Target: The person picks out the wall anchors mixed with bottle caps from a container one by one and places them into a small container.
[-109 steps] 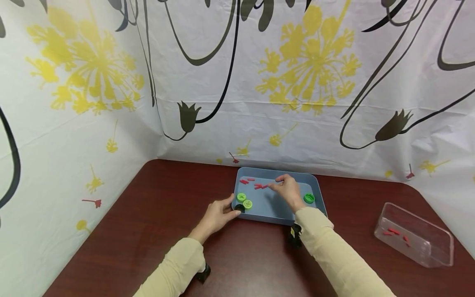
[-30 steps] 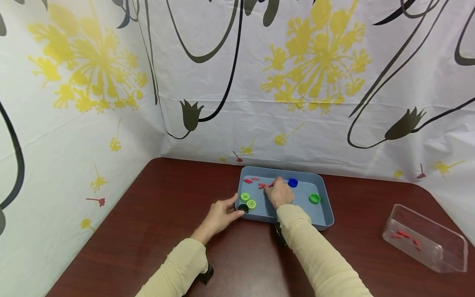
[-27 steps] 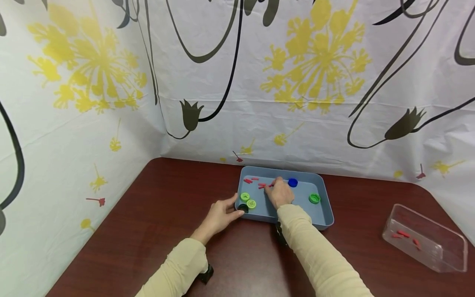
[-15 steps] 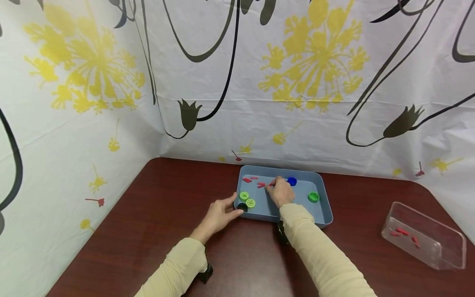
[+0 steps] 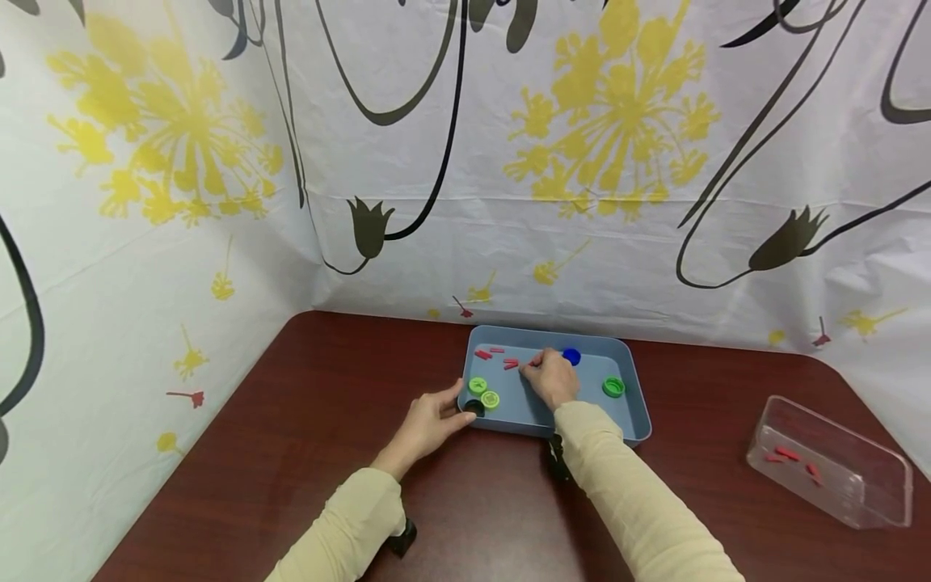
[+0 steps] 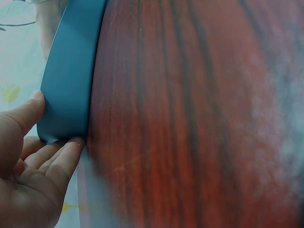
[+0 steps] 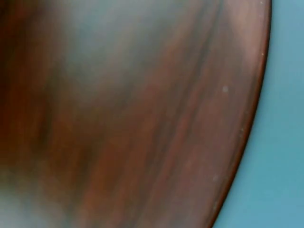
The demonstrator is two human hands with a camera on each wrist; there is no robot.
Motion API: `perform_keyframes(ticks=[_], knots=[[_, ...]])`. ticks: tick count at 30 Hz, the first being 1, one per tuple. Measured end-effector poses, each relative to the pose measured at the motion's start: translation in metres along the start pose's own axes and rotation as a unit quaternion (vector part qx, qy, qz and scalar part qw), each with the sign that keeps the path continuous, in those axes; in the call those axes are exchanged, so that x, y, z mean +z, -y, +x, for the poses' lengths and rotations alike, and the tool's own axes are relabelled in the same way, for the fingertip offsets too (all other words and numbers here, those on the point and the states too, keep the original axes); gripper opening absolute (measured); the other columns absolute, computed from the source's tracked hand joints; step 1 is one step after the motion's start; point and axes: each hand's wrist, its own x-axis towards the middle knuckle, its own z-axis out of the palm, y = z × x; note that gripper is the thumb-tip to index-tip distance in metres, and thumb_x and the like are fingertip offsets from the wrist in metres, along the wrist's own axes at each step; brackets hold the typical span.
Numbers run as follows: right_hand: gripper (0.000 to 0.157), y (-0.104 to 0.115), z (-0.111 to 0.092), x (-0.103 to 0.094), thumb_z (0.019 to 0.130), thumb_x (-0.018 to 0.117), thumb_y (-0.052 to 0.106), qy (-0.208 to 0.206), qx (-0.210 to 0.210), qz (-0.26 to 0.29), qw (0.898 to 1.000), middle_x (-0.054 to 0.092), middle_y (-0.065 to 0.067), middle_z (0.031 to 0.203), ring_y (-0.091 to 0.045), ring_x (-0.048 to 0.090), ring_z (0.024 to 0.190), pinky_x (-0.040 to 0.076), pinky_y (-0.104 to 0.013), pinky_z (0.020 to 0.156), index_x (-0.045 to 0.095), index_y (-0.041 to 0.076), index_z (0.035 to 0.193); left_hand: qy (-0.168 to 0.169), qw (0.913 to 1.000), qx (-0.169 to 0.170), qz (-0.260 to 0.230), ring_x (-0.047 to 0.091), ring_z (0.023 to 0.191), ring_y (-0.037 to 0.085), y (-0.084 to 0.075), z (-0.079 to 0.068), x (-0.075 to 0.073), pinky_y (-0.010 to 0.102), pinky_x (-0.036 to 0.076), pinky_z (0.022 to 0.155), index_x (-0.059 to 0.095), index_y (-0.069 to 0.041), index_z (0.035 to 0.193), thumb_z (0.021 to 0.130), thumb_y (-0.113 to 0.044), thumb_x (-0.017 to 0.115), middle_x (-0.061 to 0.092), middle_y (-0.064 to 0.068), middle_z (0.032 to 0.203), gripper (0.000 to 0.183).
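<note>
My left hand [image 5: 425, 424] grips the near left corner of the blue-grey tray [image 5: 582, 339]. In the left wrist view its thumb lies on the tray wall [image 6: 71, 71], with the other fingers at the end and lower edge. My right hand [image 5: 553, 380] reaches into the tray and pinches a small red stick [image 5: 530, 364] close over the tray floor. Two red sticks [image 5: 511, 361] lie just left of its fingertips, and more red sticks [image 5: 483, 354] lie farther left. The right wrist view shows only tabletop and a strip of tray, no hand.
Two light green caps [image 5: 490, 399] and a black cap [image 5: 474, 408] sit in the tray's near left corner. A blue cap [image 5: 571, 356] and a green cap [image 5: 613, 387] lie to the right. A clear plastic box [image 5: 836, 477] with several red sticks stands on the right.
Since the earliest frame my right hand has come down and turned at the middle red sticks, uncovering the blue cap. Over the last second it has barely shifted. My left hand stays on the corner.
</note>
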Motion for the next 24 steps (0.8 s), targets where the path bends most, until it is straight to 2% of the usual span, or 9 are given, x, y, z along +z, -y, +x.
perform_keyframes(ticks=[7,11,16,24], knots=[[0.022,-0.002,0.000,-0.002,0.080,0.071,0.025,-0.021,-0.007,0.042,0.999,0.069,-0.011,0.086,-0.022,0.061,0.073,0.048,-0.035,0.061,0.066,0.005,0.086,0.000,1.0000,0.003,0.002,0.057,0.117,0.025,-0.001,0.000,-0.001,0.034,0.052,0.088,0.038,-0.003,0.143,0.087,-0.023,0.068,0.042,0.016,0.143,0.066],[0.023,-0.004,0.000,-0.006,0.083,0.070,0.022,-0.026,-0.001,0.103,0.994,0.068,-0.013,0.083,-0.020,0.060,0.068,0.046,-0.028,0.057,0.066,0.000,0.089,0.001,1.0000,0.002,0.002,0.056,0.118,0.026,-0.002,0.000,-0.001,0.034,0.052,0.089,0.038,-0.004,0.143,0.087,-0.023,0.068,0.042,0.016,0.143,0.066],[0.023,-0.007,-0.002,-0.012,0.087,0.066,0.018,-0.012,0.010,0.182,0.983,0.066,-0.013,0.079,-0.010,0.055,0.059,0.042,-0.021,0.050,0.062,-0.003,0.096,0.001,1.0000,0.003,0.002,0.056,0.118,0.026,-0.002,-0.001,-0.002,0.035,0.052,0.089,0.038,-0.004,0.143,0.087,-0.024,0.068,0.042,0.016,0.143,0.066],[0.021,-0.010,-0.004,-0.015,0.088,0.065,0.016,-0.005,0.013,0.220,0.975,0.065,-0.012,0.078,-0.008,0.052,0.056,0.043,-0.022,0.051,0.061,-0.003,0.097,0.000,1.0000,0.006,0.005,0.056,0.118,0.025,-0.001,-0.003,0.000,0.034,0.051,0.089,0.037,-0.004,0.143,0.087,-0.023,0.068,0.042,0.016,0.143,0.067]])
